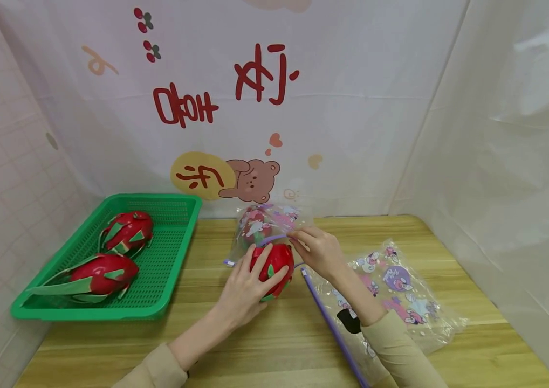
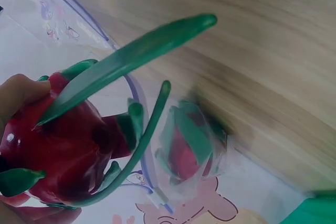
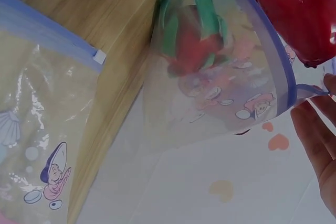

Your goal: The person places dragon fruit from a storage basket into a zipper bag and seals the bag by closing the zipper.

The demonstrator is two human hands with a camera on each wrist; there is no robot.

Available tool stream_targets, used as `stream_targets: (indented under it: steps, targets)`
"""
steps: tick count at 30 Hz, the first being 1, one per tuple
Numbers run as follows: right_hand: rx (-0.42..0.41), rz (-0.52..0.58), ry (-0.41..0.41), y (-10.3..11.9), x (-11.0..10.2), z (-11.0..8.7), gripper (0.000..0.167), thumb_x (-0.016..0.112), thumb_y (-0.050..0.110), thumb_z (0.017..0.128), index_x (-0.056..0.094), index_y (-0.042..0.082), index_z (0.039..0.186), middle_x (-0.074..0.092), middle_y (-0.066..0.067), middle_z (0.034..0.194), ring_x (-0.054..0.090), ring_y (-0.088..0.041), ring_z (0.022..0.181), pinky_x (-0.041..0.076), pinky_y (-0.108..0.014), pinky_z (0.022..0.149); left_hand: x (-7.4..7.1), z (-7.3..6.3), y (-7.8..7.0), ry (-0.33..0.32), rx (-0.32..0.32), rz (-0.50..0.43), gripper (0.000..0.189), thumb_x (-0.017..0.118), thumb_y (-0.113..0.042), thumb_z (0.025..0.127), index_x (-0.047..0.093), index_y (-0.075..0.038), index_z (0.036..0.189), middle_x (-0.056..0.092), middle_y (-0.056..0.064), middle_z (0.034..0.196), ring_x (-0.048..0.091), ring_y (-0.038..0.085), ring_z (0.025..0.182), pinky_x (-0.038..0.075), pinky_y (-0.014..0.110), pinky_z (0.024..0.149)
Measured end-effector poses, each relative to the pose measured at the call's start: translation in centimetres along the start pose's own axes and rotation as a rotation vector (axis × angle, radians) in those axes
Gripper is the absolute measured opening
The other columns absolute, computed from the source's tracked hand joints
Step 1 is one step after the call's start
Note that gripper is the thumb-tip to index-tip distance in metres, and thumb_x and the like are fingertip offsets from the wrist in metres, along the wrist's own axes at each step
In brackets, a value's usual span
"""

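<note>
My left hand point(image 1: 242, 288) holds a red toy dragon fruit point(image 1: 281, 256) with green leaf tips, fingers spread over its side. In the left wrist view, long green leaves point(image 2: 126, 59) stick out from it. My right hand point(image 1: 320, 250) pinches the purple zip edge of a clear printed bag point(image 3: 247, 98), whose mouth is apart. Inside that bag lies another dragon fruit point(image 3: 191, 45), also seen through the plastic in the left wrist view. The held fruit is right at the bag's mouth; how much of it is past the edge I cannot tell.
A green basket point(image 1: 90, 313) at the left holds two more dragon fruits, one behind point(image 1: 131, 229) and one in front point(image 1: 109, 272). A second clear zip bag point(image 1: 420, 285) lies flat at the right, under my right forearm. A printed cloth point(image 1: 352, 134) hangs behind the table.
</note>
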State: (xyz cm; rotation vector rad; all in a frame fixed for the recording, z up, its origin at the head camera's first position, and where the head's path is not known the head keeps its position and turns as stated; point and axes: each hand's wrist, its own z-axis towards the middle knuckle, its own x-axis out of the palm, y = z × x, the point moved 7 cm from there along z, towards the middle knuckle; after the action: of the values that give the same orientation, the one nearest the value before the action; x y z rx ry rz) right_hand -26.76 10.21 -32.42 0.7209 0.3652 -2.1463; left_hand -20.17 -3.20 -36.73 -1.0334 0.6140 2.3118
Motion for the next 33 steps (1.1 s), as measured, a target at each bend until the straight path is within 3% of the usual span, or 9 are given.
stream_targets:
  steps: [13, 22, 27, 33]
  targets:
    - [0.033, 0.028, -0.004, -0.1, 0.1, 0.1, 0.012, 0.076, 0.006, 0.077, 0.074, 0.009, 0.089, 0.073, -0.004, 0.083, 0.068, -0.013, 0.066, 0.054, -0.019, 0.055, 0.9, 0.1, -0.3, -0.018, -0.001, 0.014, 0.090, 0.094, -0.038, 0.048, 0.055, -0.028, 0.128, 0.047, 0.018, 0.133, 0.046, 0.046, 0.123, 0.053, 0.050, 0.090]
    - [0.039, 0.054, -0.014, -0.1, 0.3, 0.2, 0.013, 0.077, 0.002, 0.075, 0.074, 0.006, 0.087, 0.072, -0.004, 0.081, 0.068, -0.014, 0.065, 0.054, -0.018, 0.054, 2.0, 0.0, -0.8, 0.027, 0.039, 0.055, 0.085, 0.091, -0.039, 0.054, 0.055, -0.024, 0.129, 0.049, 0.021, 0.135, 0.048, 0.041, 0.123, 0.054, 0.050, 0.090]
    - [0.080, 0.086, 0.002, -0.4, 0.4, 0.1, 0.010, 0.074, 0.002, 0.078, 0.073, 0.005, 0.087, 0.073, -0.006, 0.083, 0.069, -0.015, 0.068, 0.054, -0.016, 0.055, 2.3, 0.2, -1.4, -0.019, 0.095, 0.100, 0.068, 0.084, -0.028, 0.065, 0.056, -0.025, 0.127, 0.051, 0.020, 0.134, 0.050, 0.041, 0.123, 0.055, 0.049, 0.088]
    - [0.056, 0.074, 0.016, -0.7, 0.4, -0.5, 0.012, 0.075, 0.003, 0.077, 0.073, 0.006, 0.089, 0.072, -0.005, 0.085, 0.069, -0.015, 0.069, 0.055, -0.018, 0.056, 2.8, 0.3, -1.2, 0.023, 0.064, 0.128, 0.074, 0.086, -0.035, 0.061, 0.056, -0.023, 0.127, 0.051, 0.020, 0.133, 0.050, 0.038, 0.122, 0.054, 0.048, 0.091]
